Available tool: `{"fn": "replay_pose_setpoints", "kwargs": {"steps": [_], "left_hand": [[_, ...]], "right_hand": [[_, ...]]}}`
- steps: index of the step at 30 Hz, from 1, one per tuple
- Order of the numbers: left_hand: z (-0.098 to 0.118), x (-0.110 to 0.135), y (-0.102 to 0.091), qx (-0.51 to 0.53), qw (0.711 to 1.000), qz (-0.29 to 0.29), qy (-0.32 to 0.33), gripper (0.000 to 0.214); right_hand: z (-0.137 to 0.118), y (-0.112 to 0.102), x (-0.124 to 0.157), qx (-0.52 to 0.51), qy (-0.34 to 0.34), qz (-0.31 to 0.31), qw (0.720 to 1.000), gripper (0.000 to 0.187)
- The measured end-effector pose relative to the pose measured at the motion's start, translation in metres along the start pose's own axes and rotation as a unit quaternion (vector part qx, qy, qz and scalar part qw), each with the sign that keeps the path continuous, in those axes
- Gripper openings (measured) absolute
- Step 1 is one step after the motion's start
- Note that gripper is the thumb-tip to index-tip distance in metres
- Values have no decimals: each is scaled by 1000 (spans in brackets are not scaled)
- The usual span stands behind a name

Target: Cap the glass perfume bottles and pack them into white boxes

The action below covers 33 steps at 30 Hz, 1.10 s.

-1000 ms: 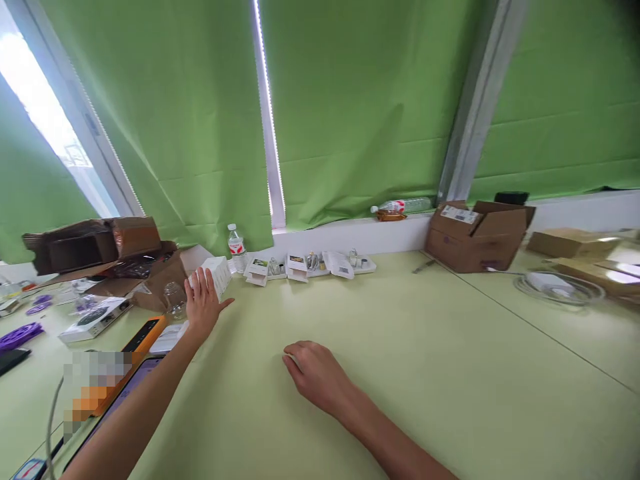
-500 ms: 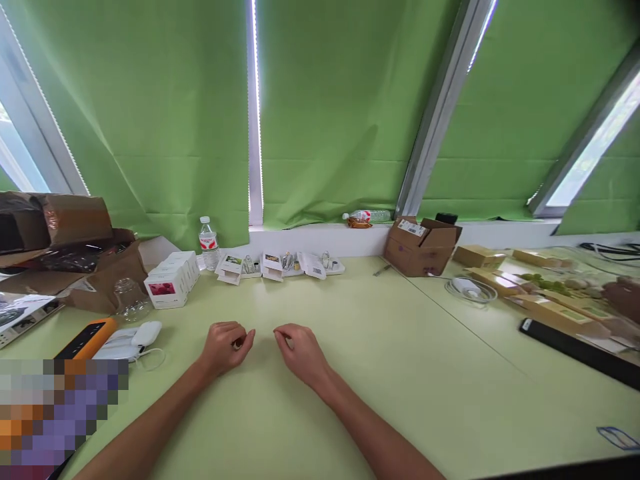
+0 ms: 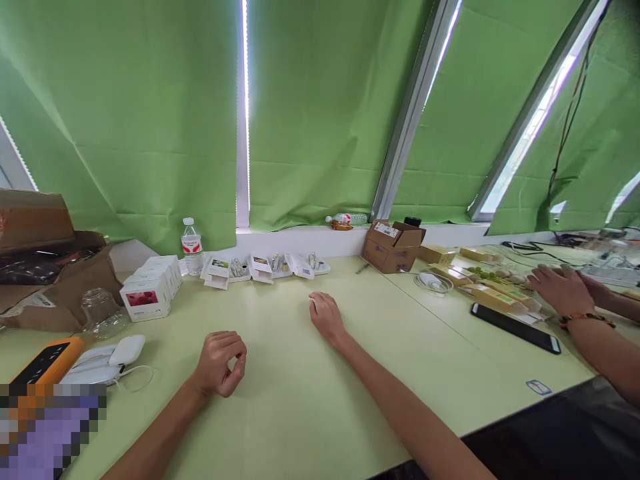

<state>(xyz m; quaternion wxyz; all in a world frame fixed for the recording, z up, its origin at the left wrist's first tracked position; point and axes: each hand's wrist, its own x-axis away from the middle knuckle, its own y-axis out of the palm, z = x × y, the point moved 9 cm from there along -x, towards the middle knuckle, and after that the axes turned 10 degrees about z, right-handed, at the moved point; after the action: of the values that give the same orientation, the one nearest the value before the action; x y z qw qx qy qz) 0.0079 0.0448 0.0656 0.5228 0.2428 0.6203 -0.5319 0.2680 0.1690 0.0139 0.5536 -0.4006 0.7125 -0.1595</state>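
My left hand [image 3: 220, 363] rests on the pale green table [image 3: 300, 413] in a loose fist, thumb against the forefinger, and nothing shows in it. My right hand [image 3: 327, 317] lies palm down further out. Its fingers are bent under with a small pale spot at the tips that I cannot make out. A row of small open white boxes [image 3: 260, 267] with little glass items stands beyond both hands by the window sill.
At the left are stacked white cartons [image 3: 150, 287], a water bottle [image 3: 191, 237], a glass jar [image 3: 100, 312], a white charger [image 3: 127, 348] and an orange device [image 3: 47, 357]. A cardboard box [image 3: 393, 245] and coiled cable [image 3: 434, 281] sit further back. Another person's hands [image 3: 560, 290] work near a black phone [image 3: 515, 328].
My left hand drew back from the white cartons and closed into a fist. My right hand moved forward and right. The view swung right, and another person's hands came into sight.
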Motion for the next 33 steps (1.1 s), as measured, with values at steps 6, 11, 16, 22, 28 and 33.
{"fn": "replay_pose_setpoints", "kwargs": {"steps": [6,11,16,22,28,33], "left_hand": [[-4,-1,8,-57,998,-6,15,24],[-15,-4,10,-125,992,31,-2,38],[-18,-5,13,-127,992,21,-8,42],[-22,-1,22,-141,990,-17,-18,43],[-25,0,26,-154,987,-35,-23,44],[-27,5,32,-161,985,-64,-25,44]], "right_hand": [[42,17,-31,81,12,2,997,38],[66,32,-54,123,19,-7,992,49],[73,45,-70,132,3,-37,991,61],[74,56,-86,123,-18,-81,989,64],[79,60,-90,125,-3,-112,986,55],[79,62,-87,135,2,-133,982,38]]}}
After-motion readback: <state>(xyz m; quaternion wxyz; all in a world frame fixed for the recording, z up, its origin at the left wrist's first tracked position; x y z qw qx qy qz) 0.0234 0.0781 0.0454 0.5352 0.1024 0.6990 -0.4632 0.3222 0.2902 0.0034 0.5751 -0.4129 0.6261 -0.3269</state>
